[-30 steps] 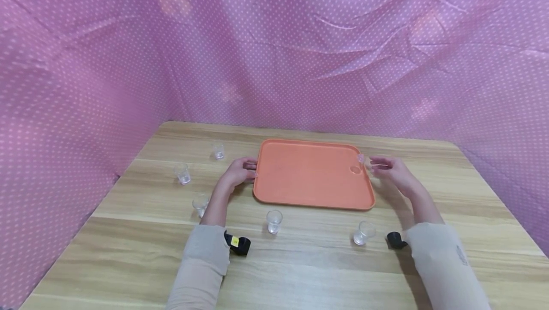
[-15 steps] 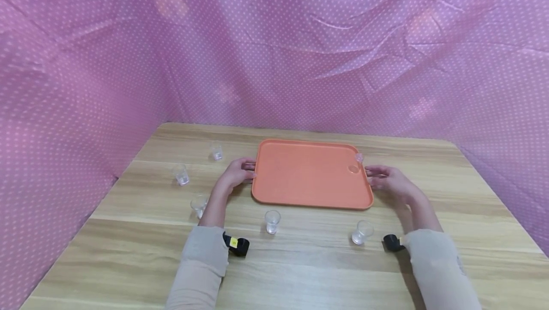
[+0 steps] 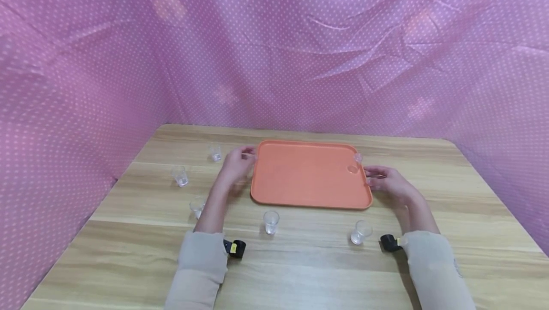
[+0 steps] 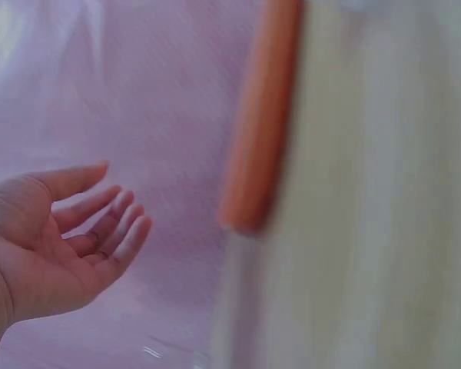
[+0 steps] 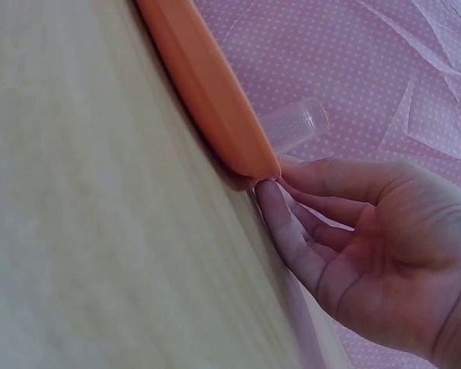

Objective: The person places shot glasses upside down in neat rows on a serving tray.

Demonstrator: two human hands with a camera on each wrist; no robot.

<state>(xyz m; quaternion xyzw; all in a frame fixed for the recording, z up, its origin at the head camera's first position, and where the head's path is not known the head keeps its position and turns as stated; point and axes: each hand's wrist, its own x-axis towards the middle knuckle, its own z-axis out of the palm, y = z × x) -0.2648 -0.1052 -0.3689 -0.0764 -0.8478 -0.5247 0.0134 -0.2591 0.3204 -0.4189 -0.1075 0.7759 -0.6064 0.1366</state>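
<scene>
Both forearms, in beige sleeves [image 3: 198, 269], reach forward over the pale wood-grain table [image 3: 309, 272]. The left hand [image 3: 235, 165] hangs just beside the left edge of the orange rectangular tray [image 3: 309, 176], clear of it, fingers loosely curved and holding nothing. At the opposite edge, the right hand [image 3: 389, 181] pinches the tray's rim between its digits, near a small clear cup [image 3: 358, 158]. The tray lies between the hands.

The tray [image 3: 306, 176] lies between the left hand [image 3: 237, 165] and the right hand [image 3: 388, 181], one glass [image 5: 298, 125] on it near the right hand. Left of the left hand stand three glasses [image 3: 181, 179]; two other glasses [image 3: 271, 224] stand between the forearms [image 3: 212, 212], nearer than both hands.
</scene>
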